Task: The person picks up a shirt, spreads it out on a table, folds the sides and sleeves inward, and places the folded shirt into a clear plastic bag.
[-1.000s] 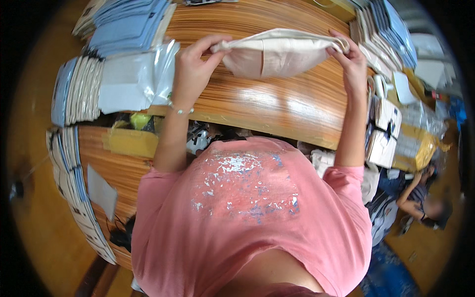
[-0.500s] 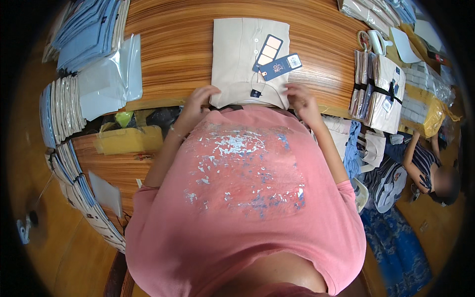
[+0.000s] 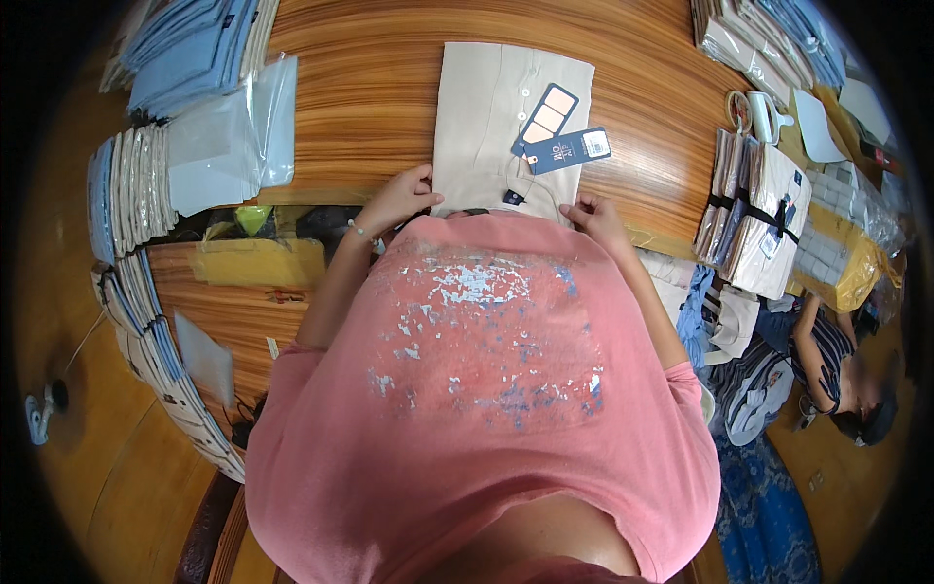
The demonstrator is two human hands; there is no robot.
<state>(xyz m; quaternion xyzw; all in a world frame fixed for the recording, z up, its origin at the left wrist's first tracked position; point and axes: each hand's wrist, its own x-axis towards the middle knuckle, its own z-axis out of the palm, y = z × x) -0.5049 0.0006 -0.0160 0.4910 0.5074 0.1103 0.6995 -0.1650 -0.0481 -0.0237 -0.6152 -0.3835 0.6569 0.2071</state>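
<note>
A folded beige button-front shirt lies flat on the wood-grain table, its collar end close to my body. Two navy hang tags rest on it: one with pale panels, the other a tag with a white sticker reaching past the shirt's right edge. A thin string runs from them to the collar, where a small dark label shows. My left hand is closed with bent fingers at the near left edge of the shirt. At the near right corner, my right hand pinches the cloth.
Blue and beige packed garments and clear plastic sleeves lie at left. At right are a strapped bundle of packed shirts, a tape roll and a white-handled tool. Another person is at far right.
My fingers, loosely spread beside the shirt before, have closed in at its near edges. The view has shifted, so the shirt sits farther right; its tags still lie on it.
</note>
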